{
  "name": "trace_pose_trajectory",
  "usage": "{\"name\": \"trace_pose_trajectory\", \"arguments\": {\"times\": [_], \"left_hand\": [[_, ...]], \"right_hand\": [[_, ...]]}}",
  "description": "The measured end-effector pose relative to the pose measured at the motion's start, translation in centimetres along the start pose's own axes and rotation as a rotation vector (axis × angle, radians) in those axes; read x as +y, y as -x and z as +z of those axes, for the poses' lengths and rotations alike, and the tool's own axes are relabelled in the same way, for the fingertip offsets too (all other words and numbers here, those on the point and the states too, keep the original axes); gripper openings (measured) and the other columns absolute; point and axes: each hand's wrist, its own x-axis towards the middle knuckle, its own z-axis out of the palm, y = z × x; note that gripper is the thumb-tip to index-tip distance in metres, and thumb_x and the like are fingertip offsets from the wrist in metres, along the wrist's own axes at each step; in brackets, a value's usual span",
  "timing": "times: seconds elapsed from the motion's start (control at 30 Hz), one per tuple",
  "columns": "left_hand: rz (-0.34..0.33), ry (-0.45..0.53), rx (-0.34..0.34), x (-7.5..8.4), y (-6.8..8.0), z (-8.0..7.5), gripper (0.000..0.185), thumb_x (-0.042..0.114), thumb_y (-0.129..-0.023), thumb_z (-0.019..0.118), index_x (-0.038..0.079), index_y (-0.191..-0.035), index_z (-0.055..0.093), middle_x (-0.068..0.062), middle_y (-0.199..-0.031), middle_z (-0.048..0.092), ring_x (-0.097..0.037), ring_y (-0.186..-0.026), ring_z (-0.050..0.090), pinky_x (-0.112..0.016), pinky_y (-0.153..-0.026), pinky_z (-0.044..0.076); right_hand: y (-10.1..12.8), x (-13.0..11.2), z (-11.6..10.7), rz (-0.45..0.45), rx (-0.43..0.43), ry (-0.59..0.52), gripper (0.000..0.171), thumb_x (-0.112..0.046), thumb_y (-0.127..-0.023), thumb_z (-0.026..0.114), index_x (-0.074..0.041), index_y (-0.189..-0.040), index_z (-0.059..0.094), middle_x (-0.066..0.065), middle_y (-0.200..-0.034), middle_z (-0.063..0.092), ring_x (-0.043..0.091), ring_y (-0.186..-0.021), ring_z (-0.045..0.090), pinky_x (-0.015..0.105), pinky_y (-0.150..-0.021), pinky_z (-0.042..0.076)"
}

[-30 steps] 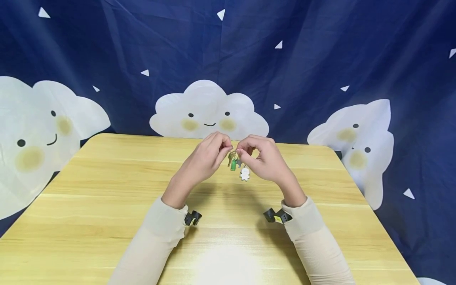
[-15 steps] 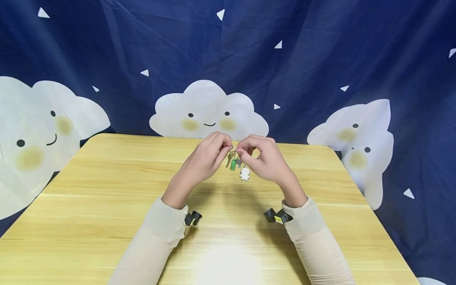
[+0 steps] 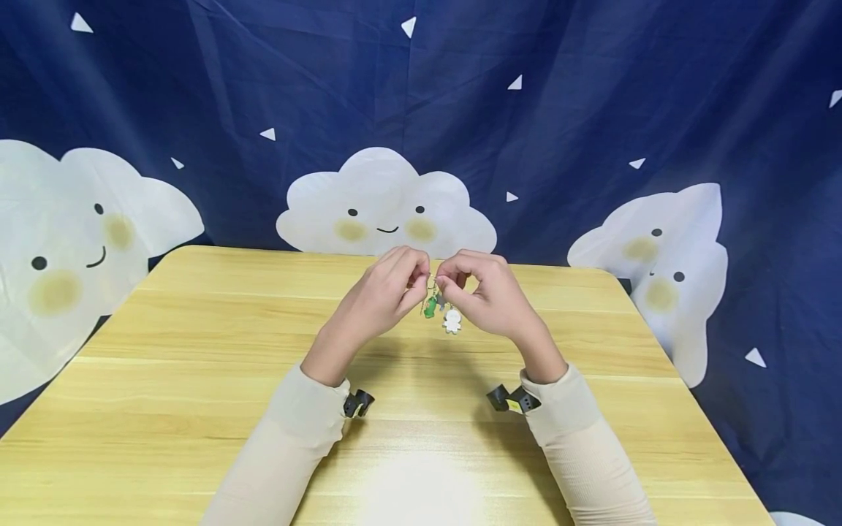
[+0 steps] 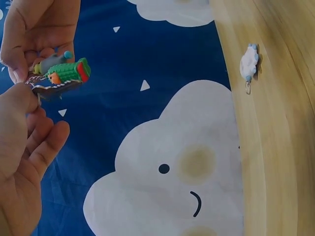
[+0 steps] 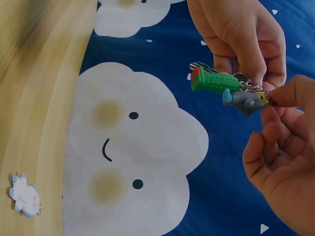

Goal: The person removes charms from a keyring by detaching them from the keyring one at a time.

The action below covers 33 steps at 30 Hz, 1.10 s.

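In the head view my left hand [image 3: 381,292] and right hand [image 3: 483,292] meet above the far part of the table. With thumb and forefinger, my left hand pinches a key ring carrying a key [image 4: 56,89] and a green crocodile-like charm [image 5: 216,81]. My right hand [image 5: 285,142] pinches the chain end of a grey figure charm [image 5: 243,101] that has a yellow top and a light blue tip. Both charms dangle close together between the hands. A white figure charm [image 4: 249,63] with light blue tips and a small metal loop lies apart on the table.
The light wooden table [image 3: 197,351] has its far edge just behind the hands. A dark blue curtain [image 3: 559,131] with white clouds and triangles hangs behind it. Small black cameras sit at both cuffs.
My left fingers have shifted slightly and curled in more, and the key has turned until little of it shows in the head view. The green charm has swung and turned. My right hand stays put.
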Motion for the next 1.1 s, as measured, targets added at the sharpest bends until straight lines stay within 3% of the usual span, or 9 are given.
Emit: {"name": "trace_pose_trajectory", "arguments": {"times": [0.4,0.57,0.9,1.1], "left_hand": [[0.042,-0.007,0.0,0.0,-0.26,0.05,0.01,-0.005,-0.093,0.056,0.005,-0.094,0.055,-0.004,-0.082,0.052,-0.019,-0.078,0.049,-0.029,-0.066,0.042],[0.066,-0.012,0.001,-0.04,-0.24,0.08,0.008,-0.005,-0.097,0.059,0.003,-0.098,0.058,-0.006,-0.088,0.058,-0.022,-0.083,0.054,-0.03,-0.072,0.047],[-0.083,0.198,0.063,0.21,-0.21,-0.4,0.006,0.003,-0.097,0.068,0.002,-0.102,0.065,-0.006,-0.092,0.066,-0.015,-0.083,0.063,-0.026,-0.078,0.055],[-0.063,0.188,0.039,0.44,-0.31,-0.78,0.005,0.005,-0.1,0.065,0.001,-0.1,0.067,-0.007,-0.095,0.065,-0.017,-0.084,0.059,-0.027,-0.076,0.053]], "right_hand": [[0.03,0.18,-0.16,-0.016,0.014,0.017,0.011,-0.006,-0.089,0.065,-0.011,-0.081,0.071,-0.008,-0.073,0.061,0.009,-0.066,0.055,0.025,-0.057,0.045],[0.02,0.36,-0.27,-0.016,0.018,0.037,0.011,-0.007,-0.09,0.064,-0.01,-0.082,0.071,-0.007,-0.075,0.063,0.009,-0.066,0.056,0.024,-0.056,0.045],[-0.02,0.13,-0.52,-0.016,0.065,0.046,0.011,-0.006,-0.092,0.065,-0.009,-0.084,0.072,-0.005,-0.077,0.065,0.01,-0.067,0.056,0.028,-0.061,0.048],[0.05,-0.03,-0.67,-0.013,0.054,0.056,0.01,-0.006,-0.091,0.066,-0.009,-0.083,0.072,-0.005,-0.076,0.065,0.009,-0.067,0.056,0.026,-0.061,0.047]]}}
